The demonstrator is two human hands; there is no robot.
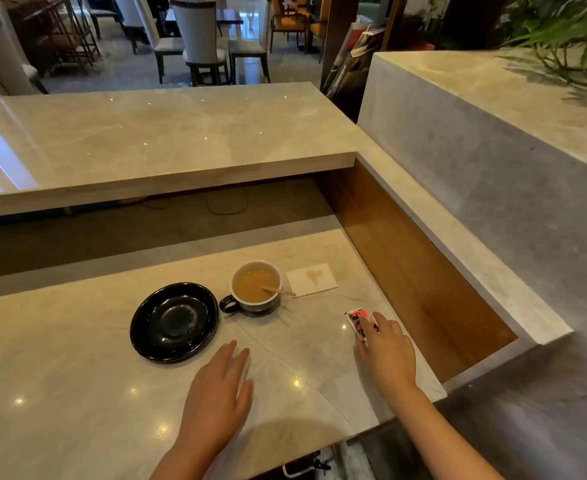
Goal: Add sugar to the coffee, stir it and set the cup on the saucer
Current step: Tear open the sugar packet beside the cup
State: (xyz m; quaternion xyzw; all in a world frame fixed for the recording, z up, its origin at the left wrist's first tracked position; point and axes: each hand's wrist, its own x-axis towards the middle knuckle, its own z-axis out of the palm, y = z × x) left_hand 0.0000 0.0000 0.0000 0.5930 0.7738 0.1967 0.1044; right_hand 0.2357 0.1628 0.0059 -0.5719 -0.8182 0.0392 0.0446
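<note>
Fingers of your right hand [387,351] pinch the sugar sachet [359,323] on the counter [77,393], right of the cup [255,287] beside its saucer [174,322], while your left hand [217,386] rests flat and empty, probably for support.

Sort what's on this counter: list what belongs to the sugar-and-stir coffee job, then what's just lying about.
For the job:
cup of coffee
wooden stirrer in the cup
black saucer
sugar packet under the right hand

Lying about:
stained white napkin
cables under the raised counter
magazines
plant
</note>
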